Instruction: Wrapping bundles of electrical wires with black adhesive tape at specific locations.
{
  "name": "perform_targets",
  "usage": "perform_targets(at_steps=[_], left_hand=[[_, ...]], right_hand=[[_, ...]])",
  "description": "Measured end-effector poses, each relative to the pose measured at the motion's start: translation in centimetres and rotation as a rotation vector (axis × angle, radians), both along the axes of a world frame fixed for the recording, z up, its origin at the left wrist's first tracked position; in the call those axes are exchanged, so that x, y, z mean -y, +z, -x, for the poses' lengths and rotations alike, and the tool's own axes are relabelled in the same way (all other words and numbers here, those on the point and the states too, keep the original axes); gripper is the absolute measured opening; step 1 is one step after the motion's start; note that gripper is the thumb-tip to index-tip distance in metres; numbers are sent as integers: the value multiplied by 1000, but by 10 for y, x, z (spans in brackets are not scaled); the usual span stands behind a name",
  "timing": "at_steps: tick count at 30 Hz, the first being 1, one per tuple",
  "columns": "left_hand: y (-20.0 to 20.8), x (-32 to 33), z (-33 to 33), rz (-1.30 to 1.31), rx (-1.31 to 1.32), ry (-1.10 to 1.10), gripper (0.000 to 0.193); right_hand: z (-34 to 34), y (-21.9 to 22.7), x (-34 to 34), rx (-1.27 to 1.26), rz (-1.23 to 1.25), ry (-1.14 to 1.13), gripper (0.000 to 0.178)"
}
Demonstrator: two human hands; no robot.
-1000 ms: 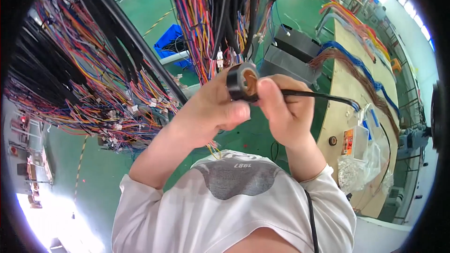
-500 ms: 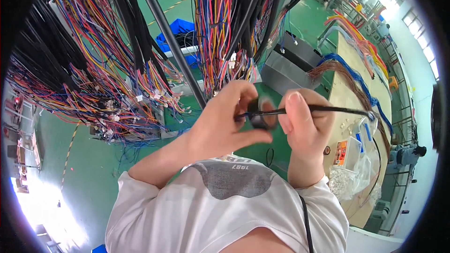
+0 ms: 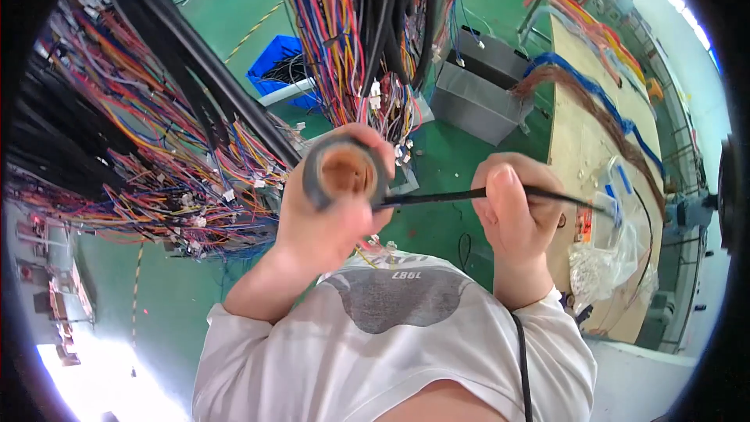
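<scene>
My left hand (image 3: 320, 227) is closed around a roll of black tape (image 3: 348, 172), its brown cardboard core facing up. From beside the roll, a thin black cable (image 3: 437, 197) runs across in front of my chest. My right hand (image 3: 516, 207) grips this cable between thumb and curled fingers. The cable's blurred end sticks out to the right, over the table. Whether a strip of tape joins the roll to the cable is hidden behind my left fingers.
Thick hanging bundles of coloured wires (image 3: 336, 39) with white connectors fill the left and middle. A dark pole (image 3: 234, 98) slants among them. Behind stand a blue bin (image 3: 273, 47) and a grey box (image 3: 476, 101). The wooden table (image 3: 574, 129) at right bears wire bundles and plastic bags (image 3: 605, 262).
The tape roll has swung left and up with my left hand, turning its core upward. More cable shows between my hands. My right hand stays nearly in place. The view has shifted slightly.
</scene>
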State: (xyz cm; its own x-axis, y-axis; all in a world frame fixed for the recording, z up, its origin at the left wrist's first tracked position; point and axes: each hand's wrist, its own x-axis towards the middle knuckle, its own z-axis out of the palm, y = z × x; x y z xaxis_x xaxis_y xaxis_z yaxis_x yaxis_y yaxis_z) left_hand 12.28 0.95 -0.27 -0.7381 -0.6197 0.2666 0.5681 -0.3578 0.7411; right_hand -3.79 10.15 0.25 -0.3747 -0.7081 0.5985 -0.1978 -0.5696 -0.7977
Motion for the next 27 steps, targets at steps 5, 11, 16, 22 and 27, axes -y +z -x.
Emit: perform_targets(at_steps=[5,11,16,22,27], left_hand=[[-16,6,14,451,156,31,46],[-27,12,34,728,452,209,58],[-21,18,36,687,525,143,63],[-2,16,16,-164,99,-202,59],[-9,23,12,1097,-5,-27,52]], right_hand=[[2,9,0,195,-228,13,23],[2,7,4,-203,-38,-38,27],[-7,3,2,-38,-106,-82,28],[1,10,-2,438,-209,-45,35],[21,9,5,520,-262,130,36]])
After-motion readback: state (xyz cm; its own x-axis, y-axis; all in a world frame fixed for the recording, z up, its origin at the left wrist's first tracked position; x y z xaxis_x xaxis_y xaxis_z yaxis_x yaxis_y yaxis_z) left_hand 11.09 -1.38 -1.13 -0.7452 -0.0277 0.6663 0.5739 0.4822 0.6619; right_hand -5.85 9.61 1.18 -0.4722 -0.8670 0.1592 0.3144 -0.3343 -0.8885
